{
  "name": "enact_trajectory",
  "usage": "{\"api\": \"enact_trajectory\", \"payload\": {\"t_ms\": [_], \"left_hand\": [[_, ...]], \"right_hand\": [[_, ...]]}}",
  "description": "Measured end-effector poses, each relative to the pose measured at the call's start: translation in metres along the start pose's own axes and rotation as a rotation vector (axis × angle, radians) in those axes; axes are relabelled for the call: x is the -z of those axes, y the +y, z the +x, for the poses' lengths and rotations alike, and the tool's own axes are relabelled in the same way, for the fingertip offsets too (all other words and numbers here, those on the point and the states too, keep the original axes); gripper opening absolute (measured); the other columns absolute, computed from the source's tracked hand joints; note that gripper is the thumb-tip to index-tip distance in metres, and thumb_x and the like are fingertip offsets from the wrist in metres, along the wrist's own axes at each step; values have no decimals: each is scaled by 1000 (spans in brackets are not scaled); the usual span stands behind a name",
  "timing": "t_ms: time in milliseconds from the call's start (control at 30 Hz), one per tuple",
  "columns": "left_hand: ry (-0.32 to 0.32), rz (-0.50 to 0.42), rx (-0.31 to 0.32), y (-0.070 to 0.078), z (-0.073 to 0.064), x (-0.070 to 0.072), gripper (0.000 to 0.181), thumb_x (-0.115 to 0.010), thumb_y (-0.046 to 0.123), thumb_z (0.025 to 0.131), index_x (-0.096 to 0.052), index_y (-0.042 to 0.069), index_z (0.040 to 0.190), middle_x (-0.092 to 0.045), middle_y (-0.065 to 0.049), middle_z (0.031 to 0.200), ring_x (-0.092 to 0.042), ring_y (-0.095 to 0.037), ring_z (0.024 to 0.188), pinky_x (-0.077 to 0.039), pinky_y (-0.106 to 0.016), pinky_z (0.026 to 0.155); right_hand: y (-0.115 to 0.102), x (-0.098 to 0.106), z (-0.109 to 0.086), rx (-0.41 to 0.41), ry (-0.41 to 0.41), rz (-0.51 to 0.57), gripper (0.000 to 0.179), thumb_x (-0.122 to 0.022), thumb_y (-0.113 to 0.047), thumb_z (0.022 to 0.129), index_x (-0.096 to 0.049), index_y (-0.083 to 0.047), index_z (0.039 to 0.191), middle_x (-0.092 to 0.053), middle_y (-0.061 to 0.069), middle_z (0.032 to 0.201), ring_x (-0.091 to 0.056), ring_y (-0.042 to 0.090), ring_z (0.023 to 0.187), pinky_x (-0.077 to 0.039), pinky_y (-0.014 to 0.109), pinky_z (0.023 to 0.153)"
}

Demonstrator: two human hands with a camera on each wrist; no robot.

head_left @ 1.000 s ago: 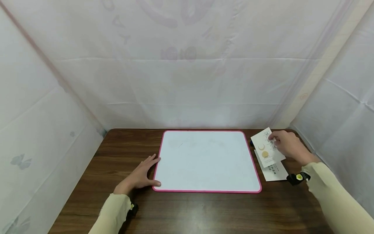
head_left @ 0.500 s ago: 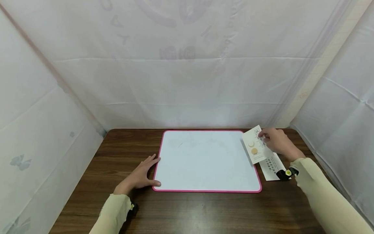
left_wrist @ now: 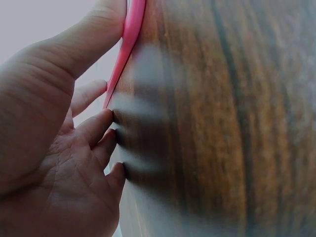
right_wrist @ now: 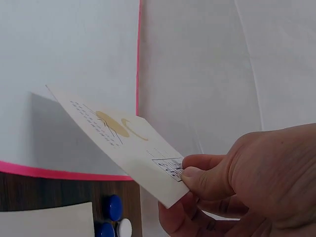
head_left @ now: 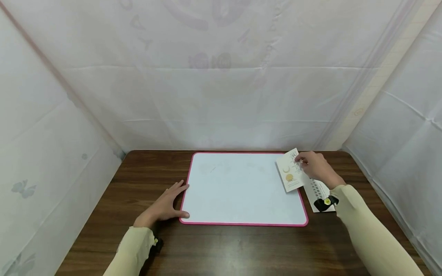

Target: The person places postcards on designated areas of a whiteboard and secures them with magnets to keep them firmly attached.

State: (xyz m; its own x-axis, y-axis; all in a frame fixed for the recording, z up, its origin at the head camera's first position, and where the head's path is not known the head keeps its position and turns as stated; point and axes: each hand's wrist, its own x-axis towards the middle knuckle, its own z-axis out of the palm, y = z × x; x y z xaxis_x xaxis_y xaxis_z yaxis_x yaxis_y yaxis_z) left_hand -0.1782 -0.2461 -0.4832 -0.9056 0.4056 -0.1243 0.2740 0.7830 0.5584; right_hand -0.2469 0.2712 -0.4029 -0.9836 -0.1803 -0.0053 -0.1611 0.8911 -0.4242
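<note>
A whiteboard (head_left: pixel 241 191) with a pink rim lies flat on the wooden table. My left hand (head_left: pixel 164 205) rests at its left edge, thumb and fingertips spread along the rim; the left wrist view shows the thumb against the pink rim (left_wrist: pixel 131 29) and other fingertips on the wood. My right hand (head_left: pixel 315 167) pinches a white card (head_left: pixel 288 174) by one end, thumb on top. The card has a gold disc, a crescent and black writing, and is tilted over the board's right side, its shadow on the white surface.
A second printed card (head_left: pixel 315 191) lies on the table right of the board, partly under my right wrist. Near it in the right wrist view are blue round magnets (right_wrist: pixel 114 207) and a white one (right_wrist: pixel 124 228). Light fabric walls (head_left: pixel 224 96) surround the table.
My right hand has carried the card left, from above the second card to over the board's right edge, uncovering more of the card below. The left hand has stayed at the board's edge.
</note>
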Motion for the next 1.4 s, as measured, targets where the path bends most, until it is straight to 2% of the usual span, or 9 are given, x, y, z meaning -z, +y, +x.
{"api": "enact_trajectory", "payload": {"t_ms": [300, 467, 633, 833, 1167, 1267, 1400], "left_hand": [[1, -1, 10, -1, 1, 0, 103, -82, 51, 69, -32, 13, 151, -19, -16, 159, -12, -40, 147, -11, -63, 113], [3, 13, 38, 1, 1, 1, 103, -82, 52, 67, -34, 15, 150, -20, -14, 159, -14, -39, 146, -19, -65, 110], [10, 21, 45, 3, 2, 2, 102, -84, 50, 66, -35, 15, 149, -21, -14, 159, -20, -40, 144, -27, -64, 108], [20, 35, 43, 5, 3, 3, 103, -86, 50, 64, -37, 13, 147, -23, -16, 157, -24, -40, 143, -29, -64, 107], [30, 118, 109, 7, 4, 4, 104, -86, 56, 59, -41, 16, 145, -30, -16, 153, -30, -41, 138, -31, -66, 103], [47, 130, 115, 10, 3, 5, 104, -86, 56, 57, -43, 18, 144, -34, -15, 147, -36, -39, 133, -35, -63, 101], [61, 125, 123, 14, 2, 3, 104, -88, 53, 56, -44, 18, 144, -41, -13, 135, -44, -32, 119, -43, -54, 96]], "right_hand": [[-4, -10, 9, 15, 14, 43, 23, -52, 1, 93, -66, -2, 111, -63, 23, 105, -56, 29, 81, -48, 28, 55], [-2, -18, 13, 21, 19, 45, 22, -53, 0, 93, -67, -3, 110, -64, 20, 101, -55, 26, 78, -46, 29, 58], [-2, -25, 16, 14, 2, 64, 22, -53, -1, 93, -67, -2, 111, -64, 17, 98, -54, 25, 77, -45, 29, 61], [-2, -32, 19, 13, -16, 80, 23, -52, -1, 93, -67, -2, 111, -63, 19, 99, -55, 25, 78, -45, 28, 61], [-5, -43, 22, -18, -83, 89, 26, -49, -3, 95, -66, -2, 114, -61, 20, 105, -51, 23, 73, -41, 26, 55], [-6, -47, 23, -19, -99, 76, 26, -50, -5, 95, -65, -3, 117, -60, 21, 109, -52, 24, 77, -42, 27, 57], [-8, -50, 23, -20, -137, 55, 28, -59, -9, 93, -62, -3, 121, -60, 24, 115, -54, 28, 88, -48, 37, 70]]}}
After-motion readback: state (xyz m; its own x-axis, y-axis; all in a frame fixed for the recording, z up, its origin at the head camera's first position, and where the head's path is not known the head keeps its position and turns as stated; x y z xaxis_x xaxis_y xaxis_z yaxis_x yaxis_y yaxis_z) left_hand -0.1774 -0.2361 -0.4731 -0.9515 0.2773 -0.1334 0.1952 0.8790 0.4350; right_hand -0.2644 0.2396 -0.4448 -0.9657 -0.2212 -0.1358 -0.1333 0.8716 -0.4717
